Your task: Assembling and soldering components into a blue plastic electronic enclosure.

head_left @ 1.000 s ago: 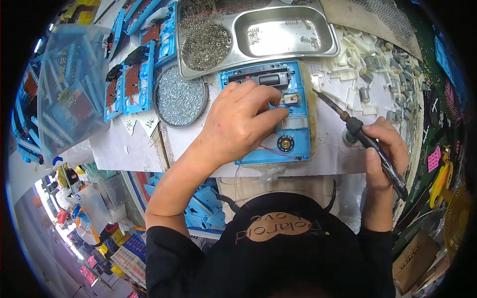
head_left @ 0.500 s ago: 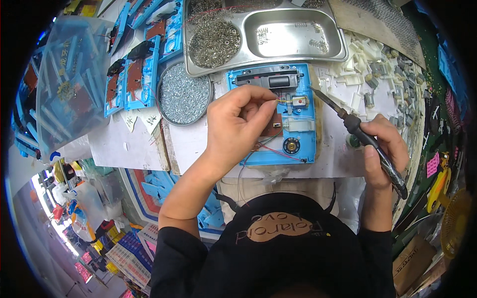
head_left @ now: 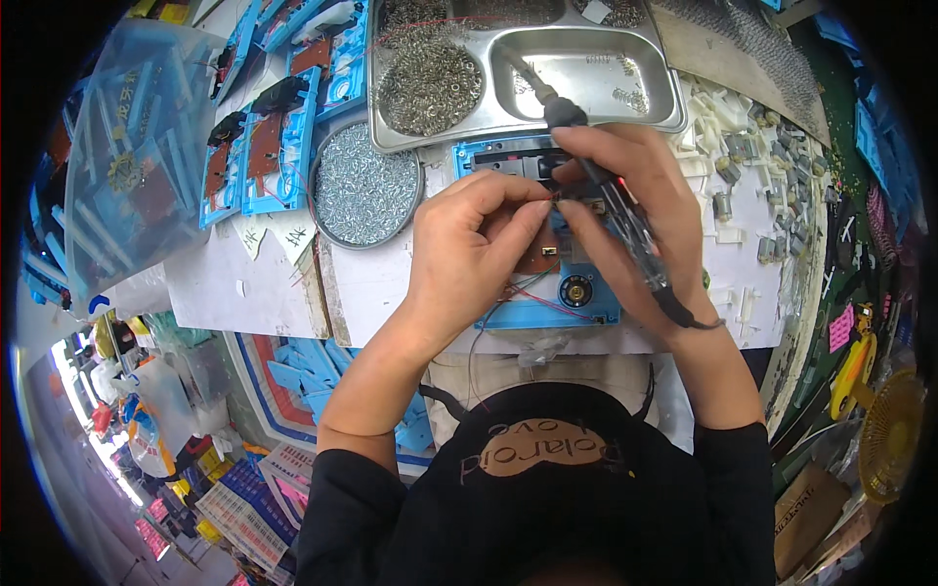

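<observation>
On the table in front of me lies a blue plastic housing [head_left: 528, 314] with a round black part, a brown circuit board [head_left: 537, 260] and thin wires. Over its middle, my left hand [head_left: 469, 244] is closed, thumb and forefinger pinched on a thin wire whose end is hard to see. My right hand [head_left: 650, 210] wraps round a soldering iron [head_left: 635, 234], its tip pointing up and away over the metal tray. The right thumb and forefinger reach in close beside the left fingertips. Both hands hide much of the housing's upper right part.
A metal tray [head_left: 518, 135] with springs and small metal parts stands behind the housing. Left of it sits a round bowl of screws [head_left: 366, 186]. More blue housings [head_left: 278, 161] lie at the far left. White plastic pieces and small motors [head_left: 728, 171] cover the right side.
My right hand has moved left with the soldering iron, from the table's right side to the left fingertips. The iron's tip has swung up over the tray. My left hand stays nearly in place.
</observation>
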`<state>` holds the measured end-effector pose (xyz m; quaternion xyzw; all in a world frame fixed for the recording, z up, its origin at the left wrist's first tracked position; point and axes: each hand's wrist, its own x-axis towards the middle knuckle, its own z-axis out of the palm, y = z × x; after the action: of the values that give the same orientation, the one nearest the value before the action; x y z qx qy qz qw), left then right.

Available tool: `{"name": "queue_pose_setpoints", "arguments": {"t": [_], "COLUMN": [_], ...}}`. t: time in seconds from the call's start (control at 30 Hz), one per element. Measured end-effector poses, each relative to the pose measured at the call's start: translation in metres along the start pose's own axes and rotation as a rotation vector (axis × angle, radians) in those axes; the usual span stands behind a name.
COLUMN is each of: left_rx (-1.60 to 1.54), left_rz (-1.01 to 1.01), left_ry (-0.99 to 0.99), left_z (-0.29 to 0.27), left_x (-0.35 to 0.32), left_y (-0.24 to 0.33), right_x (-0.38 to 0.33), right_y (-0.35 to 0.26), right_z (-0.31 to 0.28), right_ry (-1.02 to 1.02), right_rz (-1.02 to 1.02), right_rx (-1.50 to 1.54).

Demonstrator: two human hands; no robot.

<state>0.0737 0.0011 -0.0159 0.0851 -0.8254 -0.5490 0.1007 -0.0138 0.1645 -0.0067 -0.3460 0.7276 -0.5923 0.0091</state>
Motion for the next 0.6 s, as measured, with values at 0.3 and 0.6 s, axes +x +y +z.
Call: {"name": "queue_pose_setpoints", "arguments": {"t": [0.3,0.6], "left_rx": [-0.099,0.129], "left_rz": [-0.081,0.058], "left_ry": [0.002,0.116], "left_z": [-0.001,0.004], "left_x": [-0.001,0.004], "left_y": [0.002,0.004], "right_x": [-0.004,-0.005], "right_y": [0.008,-0.002], "right_z": [0.008,-0.025], "right_ry": [0.037,-0.007], "right_rz": [-0.054,-0.237], "right_rx": [-0.077,-0.300]}}
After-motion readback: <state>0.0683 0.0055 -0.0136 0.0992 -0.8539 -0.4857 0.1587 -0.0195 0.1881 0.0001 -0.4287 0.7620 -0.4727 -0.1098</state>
